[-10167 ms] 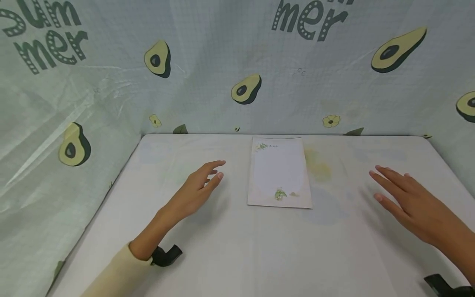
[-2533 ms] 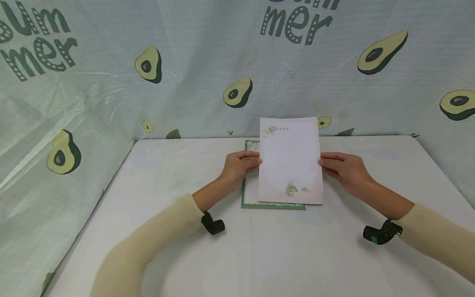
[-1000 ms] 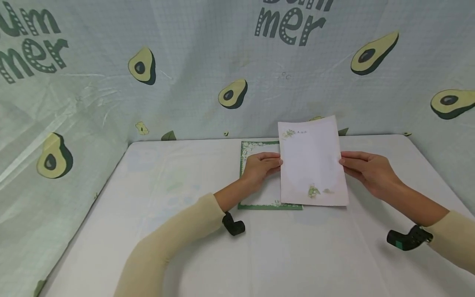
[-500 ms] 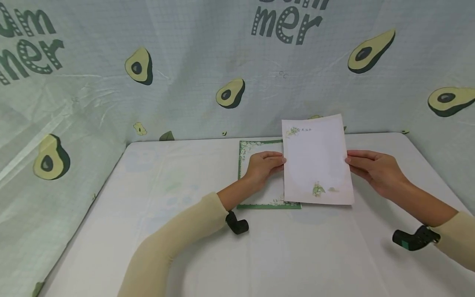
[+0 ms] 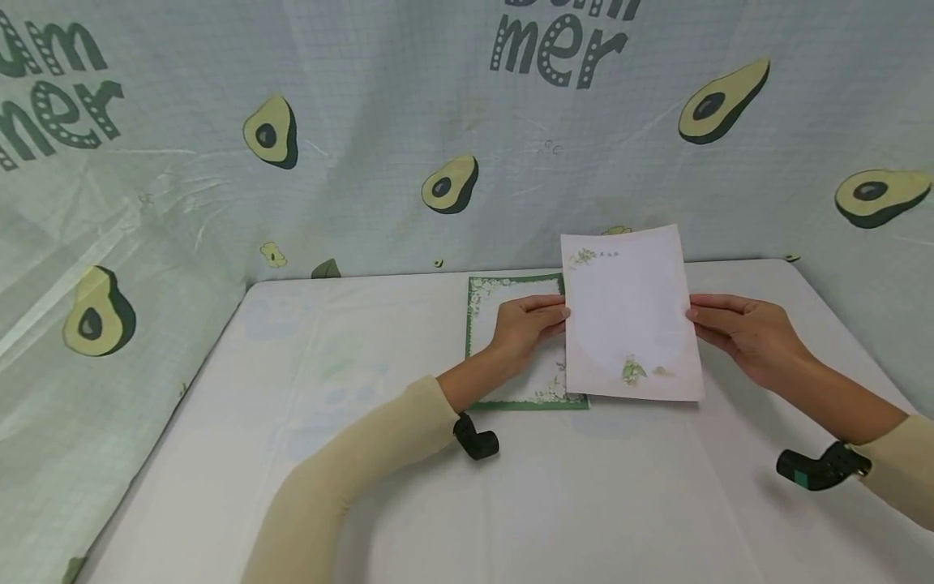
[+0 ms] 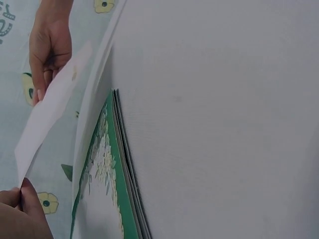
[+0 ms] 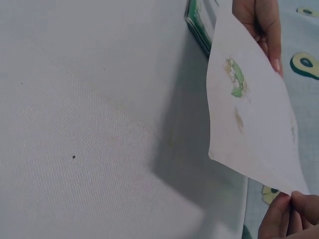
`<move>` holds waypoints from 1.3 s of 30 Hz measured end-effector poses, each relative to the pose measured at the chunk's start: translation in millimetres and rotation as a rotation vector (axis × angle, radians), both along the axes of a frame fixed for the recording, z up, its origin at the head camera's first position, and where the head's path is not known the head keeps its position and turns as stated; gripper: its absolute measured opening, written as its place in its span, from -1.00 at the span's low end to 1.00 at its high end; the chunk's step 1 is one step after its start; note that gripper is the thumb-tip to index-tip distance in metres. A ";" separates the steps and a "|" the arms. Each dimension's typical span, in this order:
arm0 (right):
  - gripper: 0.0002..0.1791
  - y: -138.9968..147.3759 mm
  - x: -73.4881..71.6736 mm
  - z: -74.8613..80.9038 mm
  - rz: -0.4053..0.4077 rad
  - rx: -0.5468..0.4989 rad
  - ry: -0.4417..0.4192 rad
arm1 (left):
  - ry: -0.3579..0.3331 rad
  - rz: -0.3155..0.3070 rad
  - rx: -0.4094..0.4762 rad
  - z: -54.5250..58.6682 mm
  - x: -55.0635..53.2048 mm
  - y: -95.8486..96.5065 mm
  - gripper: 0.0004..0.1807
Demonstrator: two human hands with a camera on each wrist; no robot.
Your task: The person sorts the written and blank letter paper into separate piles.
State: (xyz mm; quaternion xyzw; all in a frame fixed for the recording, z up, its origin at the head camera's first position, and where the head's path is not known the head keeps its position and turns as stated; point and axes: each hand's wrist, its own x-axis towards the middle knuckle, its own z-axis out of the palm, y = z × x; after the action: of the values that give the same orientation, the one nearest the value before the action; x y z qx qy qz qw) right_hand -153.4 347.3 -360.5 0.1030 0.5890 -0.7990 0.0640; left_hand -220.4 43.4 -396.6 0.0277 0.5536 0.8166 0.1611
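A pale pinkish sheet of paper with small green plant prints is held up off the table, its top edge slightly bowed. My left hand pinches its left edge between thumb and fingers. At the right edge, my right hand pinches it the same way. Behind and to the left lies a green-bordered floral sheet, partly covered by the held paper and my left hand. The left wrist view shows that this green-bordered one tops a thin stack of several layers.
The white-covered table reaches a hanging cloth with avocado prints at the back. On the wrists sit black cameras, one at the left and one at the right. The held paper casts a shadow on the table in the right wrist view.
Ten seconds ago the pinkish sheet lay on the table with both hands apart from it. Since then it has been lifted and carried rightward, uncovering the green-bordered sheet; lately it drifts slightly right.
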 end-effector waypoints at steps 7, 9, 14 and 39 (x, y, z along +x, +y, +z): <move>-0.83 7.4 -0.9 -0.5 -0.017 0.112 -0.007 | 0.018 0.002 0.003 -0.4 -0.6 9.4 -0.69; -0.84 10.3 -1.2 -1.1 -0.017 0.158 -0.004 | 0.017 -0.003 -0.002 -1.4 -1.4 13.0 -0.70; -0.83 18.7 -2.2 -2.2 -0.006 0.182 0.020 | 0.010 -0.008 -0.018 -1.4 -0.1 22.6 -0.74; -0.82 47.4 -19.4 -21.3 0.115 0.566 0.113 | 0.011 0.037 -0.148 -6.3 -4.7 43.0 -0.82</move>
State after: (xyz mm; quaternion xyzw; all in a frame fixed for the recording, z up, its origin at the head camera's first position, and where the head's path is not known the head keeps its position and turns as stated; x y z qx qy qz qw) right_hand -172.8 394.7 -381.8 0.0385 0.7958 -0.6026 0.0448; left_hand -225.1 86.4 -402.8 0.0099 0.6137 0.7761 0.1448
